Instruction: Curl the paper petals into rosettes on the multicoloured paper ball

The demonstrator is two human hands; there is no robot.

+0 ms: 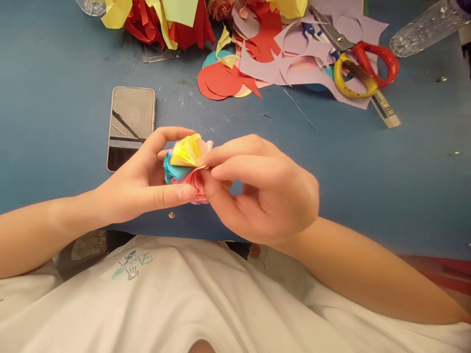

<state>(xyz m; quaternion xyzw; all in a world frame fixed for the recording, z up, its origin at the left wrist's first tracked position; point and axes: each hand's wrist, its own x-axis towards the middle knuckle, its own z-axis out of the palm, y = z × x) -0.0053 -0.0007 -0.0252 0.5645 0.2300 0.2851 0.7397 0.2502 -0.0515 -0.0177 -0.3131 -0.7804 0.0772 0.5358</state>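
Note:
A small paper flower [187, 164] of yellow, blue and pink layers is held between both hands above the near edge of the blue table [55, 113]. My left hand [145, 179] curls round its left side, thumb and fingers closed on it. My right hand [259, 189] pinches its pink layers from the right with thumb and fingertips. Part of the flower is hidden behind my fingers.
A phone [130, 125] lies face up just left of my hands. At the back are coloured paper scraps and circles [235, 78], scissors with red and yellow handles [362, 66], a glue stick [384, 108] and a clear bottle [423, 27]. A thin wire [300, 109] lies mid-table.

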